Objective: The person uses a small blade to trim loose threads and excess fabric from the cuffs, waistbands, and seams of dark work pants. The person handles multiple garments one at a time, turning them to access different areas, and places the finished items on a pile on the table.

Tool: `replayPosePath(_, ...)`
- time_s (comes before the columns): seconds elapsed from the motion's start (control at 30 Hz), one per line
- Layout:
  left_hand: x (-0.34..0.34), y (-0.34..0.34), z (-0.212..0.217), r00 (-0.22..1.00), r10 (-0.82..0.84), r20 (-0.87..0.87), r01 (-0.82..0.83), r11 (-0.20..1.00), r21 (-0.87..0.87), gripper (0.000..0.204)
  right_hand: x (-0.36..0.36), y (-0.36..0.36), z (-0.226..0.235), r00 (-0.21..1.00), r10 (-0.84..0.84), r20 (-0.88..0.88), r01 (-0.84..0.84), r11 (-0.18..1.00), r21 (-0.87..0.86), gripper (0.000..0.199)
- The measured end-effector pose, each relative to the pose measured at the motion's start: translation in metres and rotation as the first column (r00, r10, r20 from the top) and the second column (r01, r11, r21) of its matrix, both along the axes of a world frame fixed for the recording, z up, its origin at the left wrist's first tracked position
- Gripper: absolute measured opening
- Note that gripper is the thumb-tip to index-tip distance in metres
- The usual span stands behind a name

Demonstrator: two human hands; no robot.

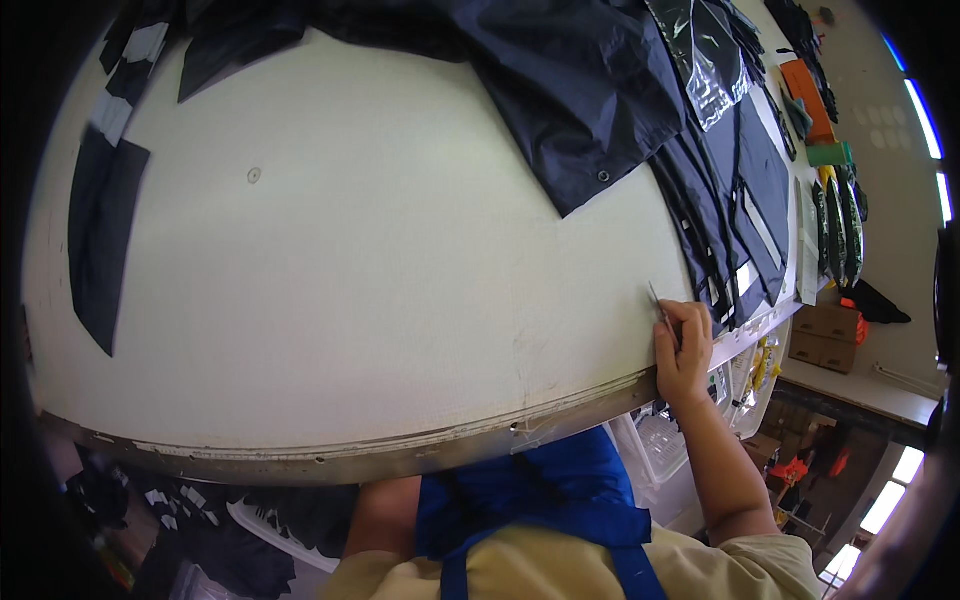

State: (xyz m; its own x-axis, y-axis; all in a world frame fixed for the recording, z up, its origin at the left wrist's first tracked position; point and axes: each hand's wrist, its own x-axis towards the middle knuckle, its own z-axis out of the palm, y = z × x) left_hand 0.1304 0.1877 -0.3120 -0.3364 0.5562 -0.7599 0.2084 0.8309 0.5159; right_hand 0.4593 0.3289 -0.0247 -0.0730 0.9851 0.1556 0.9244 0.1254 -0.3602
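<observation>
Right hand [683, 352] rests at the right near edge of the wide cream-white counter [380, 280], fingers pinched on a thin grey metal tool [660, 305] — pointed tip up, just short of the stack of flat black fabric pieces [725, 210]. Left hand is below the counter edge, behind the blue apron [540, 495]; its state cannot be told.

Judged progress: early or between pieces. The centre of the counter holds no piece laid out for work. A large black fabric sheet with metal snaps [570, 90] lies at the far side, a long black strip [100, 240] at the left — both untouched.
</observation>
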Motion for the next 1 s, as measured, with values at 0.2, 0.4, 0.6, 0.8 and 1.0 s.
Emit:
replayPosePath(0.2,-0.010,0.002,0.008,0.999,-0.036,-0.016,0.036,0.999,-0.008,0.051,0.005,-0.002,-0.002,0.999,-0.017,-0.033,0.017,1.000,0.003,0.021)
replayPosePath(0.4,-0.018,0.002,0.023,0.996,-0.083,-0.044,0.084,0.996,0.007,0.051,0.011,-0.003,-0.001,0.998,0.040,-0.053,-0.038,0.998,0.045,0.020)
replayPosePath(0.6,-0.033,0.008,0.046,0.989,-0.124,-0.084,0.129,0.989,0.065,0.050,0.005,-0.003,0.007,0.997,0.024,-0.077,-0.019,0.997,0.077,0.018)
replayPosePath(0.8,-0.058,0.010,0.065,0.979,-0.169,-0.115,0.183,0.975,0.128,0.050,0.004,-0.005,0.000,0.999,0.006,-0.043,0.001,0.987,0.162,0.017)
replayPosePath(1.0,-0.074,0.005,0.062,0.970,-0.223,-0.101,0.235,0.964,0.125,0.050,-0.003,-0.009,-0.001,0.998,-0.010,0.064,-0.003,0.981,0.196,0.018)
